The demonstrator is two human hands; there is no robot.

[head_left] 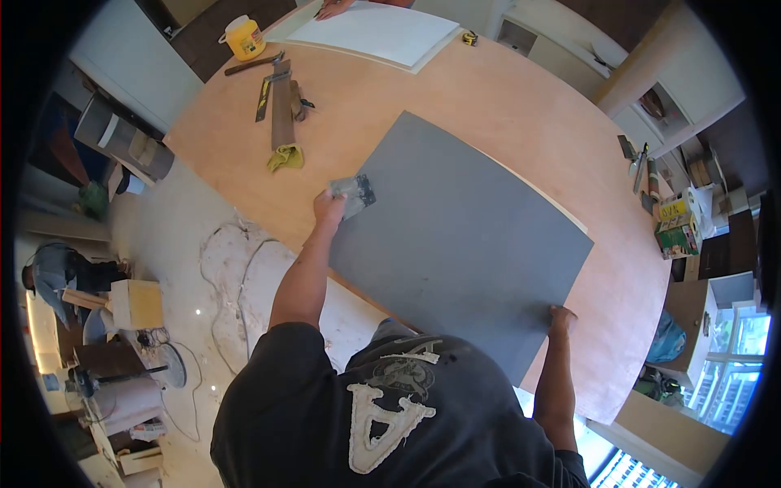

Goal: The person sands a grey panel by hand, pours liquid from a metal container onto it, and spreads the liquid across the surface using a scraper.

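Note:
A large grey laminate-like sheet [455,236] lies at an angle over the near part of a wooden worktop [602,187], with a pale edge showing beneath its far side. My left hand [329,210] is closed around a flat scraper [354,195], whose dark-edged blade lies over the sheet's left edge. At the sheet's right edge, my right hand [562,318] grips the border near the corner closest to me; some of its fingers are hidden.
At the far left of the worktop are a yellow jug [243,38], a hammer [255,63], a square [263,98] and a yellowish cloth [285,158]. Another person's hand [333,8] rests by a white sheet [374,32]. A tape measure [469,38] sits nearby. Cables [242,285] cross the floor.

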